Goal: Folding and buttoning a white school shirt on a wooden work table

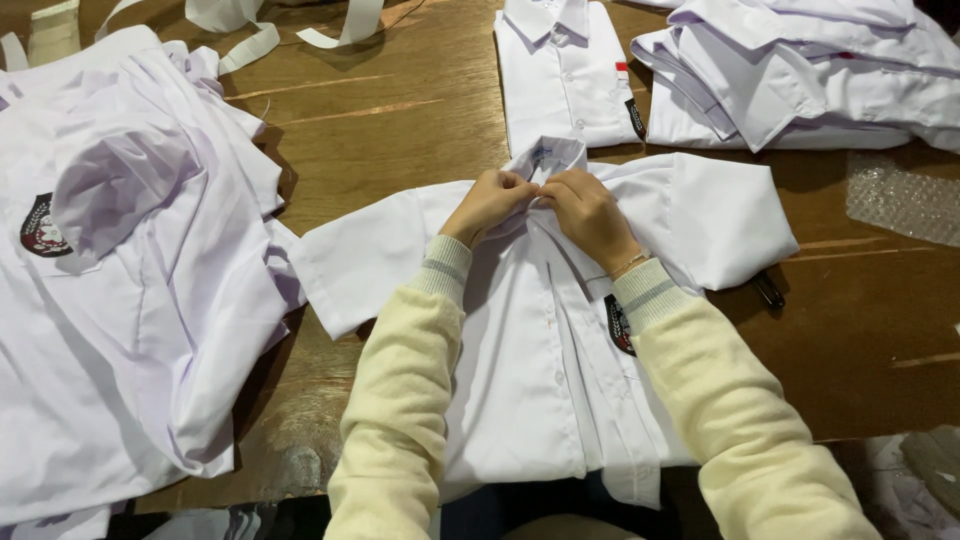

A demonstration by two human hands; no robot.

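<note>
A white short-sleeved shirt [545, 370] lies face up along the near edge of the wooden table [400, 120], its collar pointing toward the far edge and both sleeves spread flat, which keeps the front placket straight and easy to reach. The left hand [490, 203] and the right hand [588, 215] meet at the neck just below the collar, each grip closed and pinching the shirt's fabric at the top of the placket, as one would to work the top button. The forearms, in cream knit sleeves, rest over the shirt's body and hold it flat.

One folded shirt [565, 75] sits near the far edge, front up and neatly squared. Beside it, at the far right corner, is one stack of folded white shirts [800, 70]; the number in it cannot be told. One loose heap of unfolded white shirts [130, 290] covers the left edge, one dark crest showing. Several white strips [250, 40] lie at the far left. One sheet of bubble wrap [900, 200] rests at the right edge.
</note>
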